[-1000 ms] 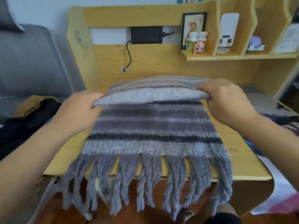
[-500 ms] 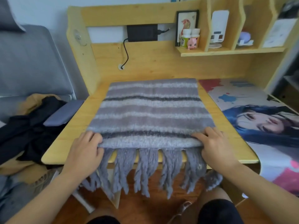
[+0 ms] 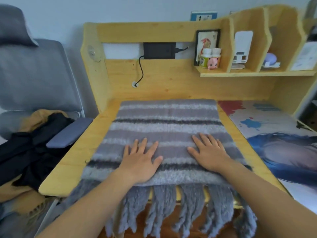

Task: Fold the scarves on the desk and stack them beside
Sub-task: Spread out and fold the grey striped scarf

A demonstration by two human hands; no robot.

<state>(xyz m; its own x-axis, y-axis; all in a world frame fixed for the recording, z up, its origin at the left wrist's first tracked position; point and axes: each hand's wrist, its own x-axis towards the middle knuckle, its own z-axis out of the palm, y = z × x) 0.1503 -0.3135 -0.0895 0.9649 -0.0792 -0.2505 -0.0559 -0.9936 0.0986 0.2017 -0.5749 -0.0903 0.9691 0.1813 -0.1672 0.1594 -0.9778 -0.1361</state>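
A grey striped scarf (image 3: 169, 117) lies folded flat on the wooden desk (image 3: 72, 162), its thick fringe (image 3: 171, 208) hanging over the front edge. My left hand (image 3: 140, 160) rests flat on the scarf's near left part, fingers spread and straight. My right hand (image 3: 205, 150) lies flat on the near right part, fingers straight too. Neither hand grips the cloth.
A printed desk mat (image 3: 281, 134) covers the desk's right side. A grey office chair (image 3: 34, 79) stands at the left with dark and mustard clothes (image 3: 34, 148) piled on its seat. Shelves (image 3: 248, 73) with small bottles and a picture frame sit at the back right.
My hands carried the folded edge from the far side to the near edge, let go of it, and now lie flat on top of the scarf, further in.
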